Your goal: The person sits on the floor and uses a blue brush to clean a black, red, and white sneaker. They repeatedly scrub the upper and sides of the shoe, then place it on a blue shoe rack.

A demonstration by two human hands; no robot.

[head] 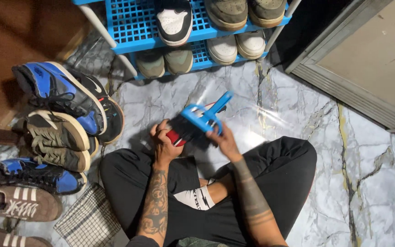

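Observation:
I sit cross-legged on a marble floor. My left hand point(164, 145) grips a red, black and white sneaker point(179, 133) held over my lap. My right hand point(223, 138) holds a blue plastic brush point(204, 115) with dark bristles, and the bristles press against the sneaker's upper. Most of the sneaker is hidden behind the brush and my hands.
A blue plastic shoe rack point(129, 27) with several sneakers stands just ahead. A pile of sneakers point(60, 119) lies on the floor at my left. A checked cloth point(88, 219) lies by my left knee. A metal door frame point(344, 87) runs at the right.

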